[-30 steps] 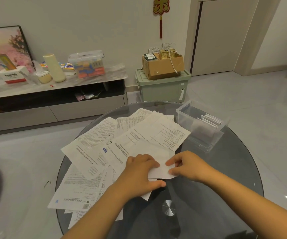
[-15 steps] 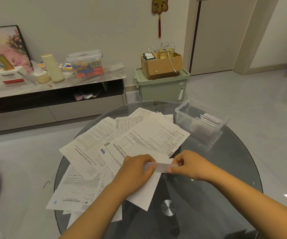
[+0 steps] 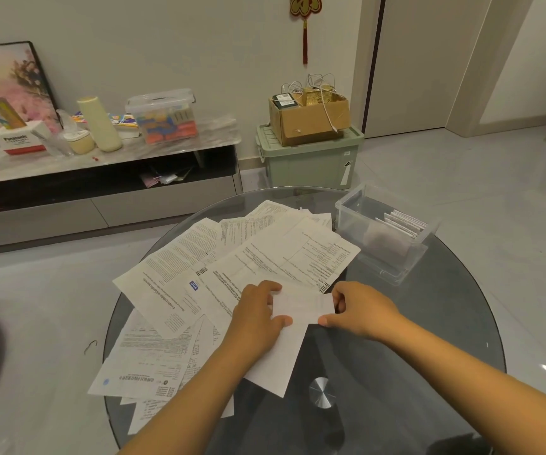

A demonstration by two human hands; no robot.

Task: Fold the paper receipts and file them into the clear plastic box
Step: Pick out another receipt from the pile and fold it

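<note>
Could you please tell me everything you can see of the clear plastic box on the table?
The clear plastic box is a lidless rectangular bin with see-through walls. It stands upright on the round glass table, at its far right, just right of the spread receipts. Several folded papers stand filed at its right end. Neither hand touches it.

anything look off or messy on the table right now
Nothing is damaged or spilled. The unfolded receipts lie in a loose, overlapping fan at mixed angles, some hanging past the glass table edge at the left. The clear plastic box sits upright with folded slips inside. Both hands hold a folded receipt.
</note>
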